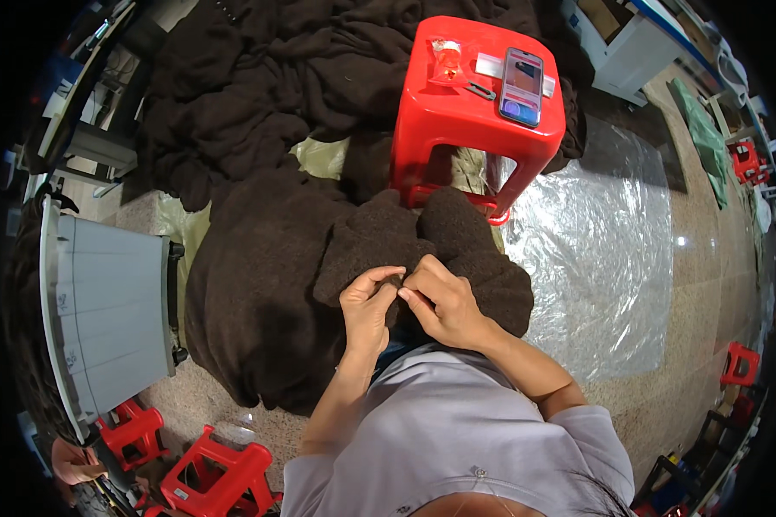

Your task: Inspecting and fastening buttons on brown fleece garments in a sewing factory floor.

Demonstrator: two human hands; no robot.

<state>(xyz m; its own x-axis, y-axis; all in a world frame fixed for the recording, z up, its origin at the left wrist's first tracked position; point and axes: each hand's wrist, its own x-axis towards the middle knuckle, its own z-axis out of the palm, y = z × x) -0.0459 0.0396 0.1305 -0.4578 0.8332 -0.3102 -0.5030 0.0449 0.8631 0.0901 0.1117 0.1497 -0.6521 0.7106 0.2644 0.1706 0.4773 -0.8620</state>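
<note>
A large dark brown fleecy fabric (272, 276) lies in thick folds over my lap. My left hand (371, 306) is closed in a pinch, with a small bit of the brown fabric between thumb and forefinger. Right beside it, my right hand (444, 302) has its thumb and fingers pressed together, the fingertips meeting those of the left. Whatever the right fingertips hold is too small to make out. Both hands are above the fabric, close to my body.
Ahead stands a red plastic stool (431, 108) bearing a phone (522, 86), small thread snips (481, 90) and a clear-and-red packet (447, 65). More brown cloth (233, 95) spreads beyond. A grey bin (112, 293) is at left, clear plastic sheeting (603, 258) at right, red stools (220, 474) lower left.
</note>
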